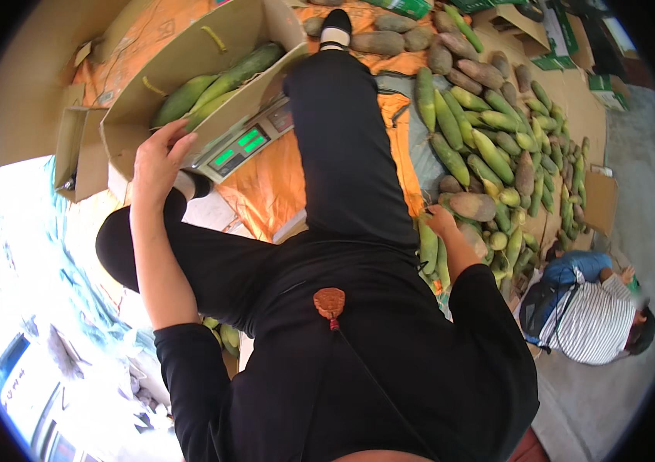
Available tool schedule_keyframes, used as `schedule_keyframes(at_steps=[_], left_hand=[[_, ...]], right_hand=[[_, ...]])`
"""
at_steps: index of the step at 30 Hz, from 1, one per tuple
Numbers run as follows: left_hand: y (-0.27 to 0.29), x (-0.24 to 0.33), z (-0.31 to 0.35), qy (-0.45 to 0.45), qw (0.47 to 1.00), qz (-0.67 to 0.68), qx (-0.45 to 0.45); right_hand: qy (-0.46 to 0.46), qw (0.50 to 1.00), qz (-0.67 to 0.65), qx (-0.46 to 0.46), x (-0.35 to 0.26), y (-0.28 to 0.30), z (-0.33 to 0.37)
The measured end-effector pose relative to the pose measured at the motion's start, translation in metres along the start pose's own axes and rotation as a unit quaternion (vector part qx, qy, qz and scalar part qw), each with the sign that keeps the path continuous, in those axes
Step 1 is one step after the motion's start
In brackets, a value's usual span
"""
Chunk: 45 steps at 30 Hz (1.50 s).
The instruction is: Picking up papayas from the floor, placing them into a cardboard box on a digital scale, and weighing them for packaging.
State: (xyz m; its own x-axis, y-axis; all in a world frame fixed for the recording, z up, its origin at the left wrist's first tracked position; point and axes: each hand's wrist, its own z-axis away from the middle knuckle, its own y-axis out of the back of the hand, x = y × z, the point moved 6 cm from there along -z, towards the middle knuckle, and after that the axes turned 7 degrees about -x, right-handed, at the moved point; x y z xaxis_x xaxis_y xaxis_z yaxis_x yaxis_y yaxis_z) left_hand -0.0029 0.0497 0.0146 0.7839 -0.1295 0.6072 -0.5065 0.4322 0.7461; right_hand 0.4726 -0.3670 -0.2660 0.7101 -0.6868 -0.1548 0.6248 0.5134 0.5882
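Observation:
My left hand (159,162) is at the near rim of an open cardboard box (129,127), its fingers bent over the edge. Inside the box lie long green radishes (231,81). The box stands on a digital scale (243,150) with lit green displays. Low on the right, my right hand (443,222) has its fingers closed at the upper end of a green radish (428,246) beside my thigh. Part of that grip is hidden from view.
A large heap of green and soil-brown radishes (497,142) spreads along the right. Orange sheeting (266,185) lies under the scale. A smaller carton (73,150) stands left of the box. At the lower right a person in a striped shirt (593,319) bends near the heap's edge.

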Motion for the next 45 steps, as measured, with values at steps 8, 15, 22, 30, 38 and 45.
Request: schedule_keyframes(at_steps=[8,15,22,30,38,45], left_hand=[[-0.004,-0.003,-0.004,-0.018,1.0,-0.004,0.019],[-0.002,-0.004,-0.004,-0.01,1.0,-0.01,0.02],[0.0,-0.001,-0.001,-0.014,0.999,-0.027,0.019],[-0.006,-0.002,-0.01,-0.029,0.999,-0.01,0.029],[0.003,-0.001,-0.006,-0.002,0.999,-0.031,0.032],[0.02,0.0,-0.015,-0.015,0.991,-0.017,0.135]], right_hand=[[-0.053,0.998,-0.013,-0.012,0.007,-0.019,0.002],[-0.051,0.998,-0.002,-0.039,0.004,-0.017,-0.002],[-0.065,0.997,0.008,-0.05,0.001,-0.014,-0.002],[-0.036,0.999,-0.016,-0.001,0.015,-0.015,-0.008],[-0.035,0.995,-0.055,0.069,0.012,0.021,-0.028],[0.171,0.978,-0.023,0.117,-0.03,0.061,-0.058]])
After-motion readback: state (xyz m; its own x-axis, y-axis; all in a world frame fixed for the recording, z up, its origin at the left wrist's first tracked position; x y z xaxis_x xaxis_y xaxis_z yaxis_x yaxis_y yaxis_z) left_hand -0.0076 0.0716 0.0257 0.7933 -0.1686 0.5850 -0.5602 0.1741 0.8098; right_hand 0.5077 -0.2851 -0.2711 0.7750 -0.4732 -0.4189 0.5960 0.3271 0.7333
